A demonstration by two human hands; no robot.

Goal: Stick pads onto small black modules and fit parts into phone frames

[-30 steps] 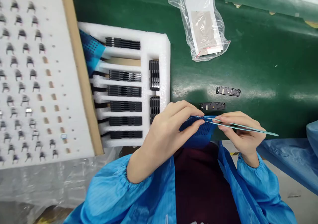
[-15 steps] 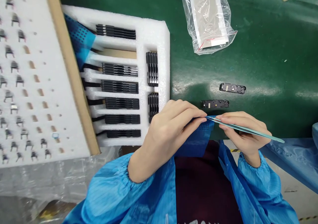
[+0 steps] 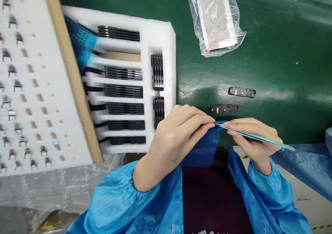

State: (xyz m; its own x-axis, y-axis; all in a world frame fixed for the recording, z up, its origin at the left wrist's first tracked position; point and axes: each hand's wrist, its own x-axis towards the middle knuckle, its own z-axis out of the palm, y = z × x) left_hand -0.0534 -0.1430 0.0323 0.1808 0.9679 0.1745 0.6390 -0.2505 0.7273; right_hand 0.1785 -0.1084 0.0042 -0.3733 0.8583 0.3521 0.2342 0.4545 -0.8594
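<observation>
We are pinching the thin, seemingly limp blue perforated film by its upper edge in the narrow grip of our left hand, our right hand holding teal tweezers against it, just off the green bench.

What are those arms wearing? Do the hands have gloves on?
No gloves! The left hand and the right hand are both bare. The left sleeve and the right sleeve are loose, shiny and bright blue, and each gathers into a stretchy cuff at the wrist. A dark maroon top shows between them.
</observation>
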